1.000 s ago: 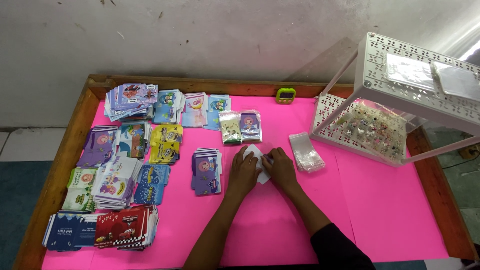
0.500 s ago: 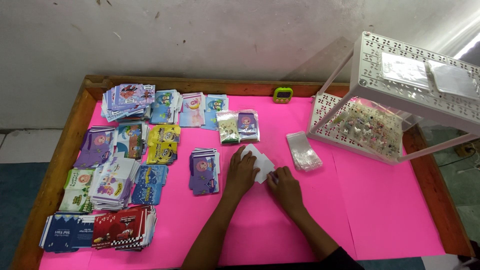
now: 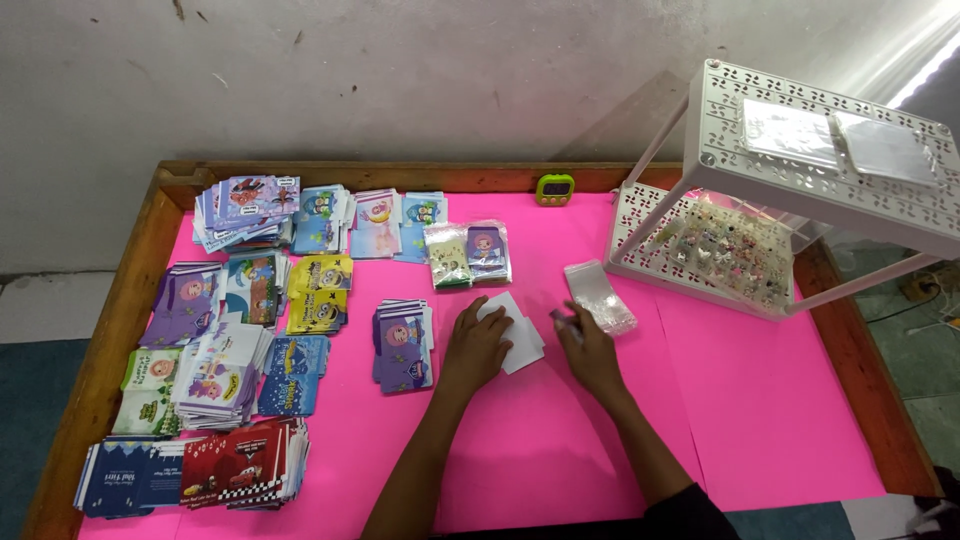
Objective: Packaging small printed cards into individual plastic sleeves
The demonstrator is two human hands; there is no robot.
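left hand [image 3: 478, 345] flat on white folded paper card [image 3: 515, 337] | right hand [image 3: 588, 345] grip loose, touching clear plastic sleeve stack [image 3: 598, 296] | pink counter [image 3: 770, 400]

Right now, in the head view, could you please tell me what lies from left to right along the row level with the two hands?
Purple card stack → left hand → white card → right hand → clear bag pile.
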